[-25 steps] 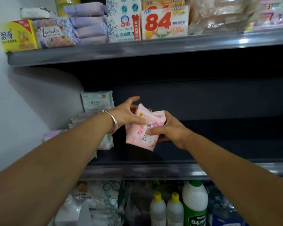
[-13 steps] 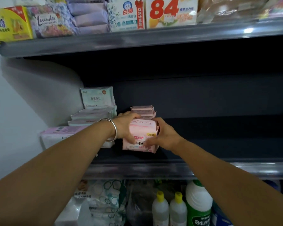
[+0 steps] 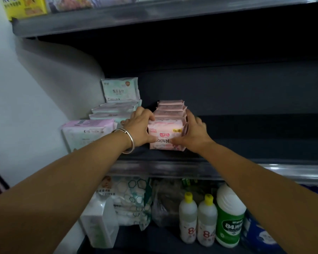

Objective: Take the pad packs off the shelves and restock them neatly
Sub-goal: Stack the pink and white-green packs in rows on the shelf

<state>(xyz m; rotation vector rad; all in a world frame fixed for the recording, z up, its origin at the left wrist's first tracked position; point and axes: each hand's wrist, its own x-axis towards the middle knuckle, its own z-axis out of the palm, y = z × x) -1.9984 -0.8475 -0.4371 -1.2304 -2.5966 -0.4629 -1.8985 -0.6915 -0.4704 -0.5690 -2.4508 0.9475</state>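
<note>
1. Row of pink pad packs (image 3: 170, 114) upright on the middle shelf (image 3: 246, 167), front pack (image 3: 165, 137) facing out.
2. Left hand (image 3: 139, 128) curled round the front pack's left edge, thumb on its face.
3. Right hand (image 3: 193, 133) cupped against the row's right side, thumb on the front pack.
4. Mint packs (image 3: 117, 105) stacked just left.

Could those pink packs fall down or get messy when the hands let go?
Maybe. The pink packs stand on edge in a row with only the left hand and right hand bracing the front one, so they might tip forward on release. The row sits near the shelf edge, so a tipped pack could drop. The left hand is also close to the pale green packs and could nudge them.
</note>
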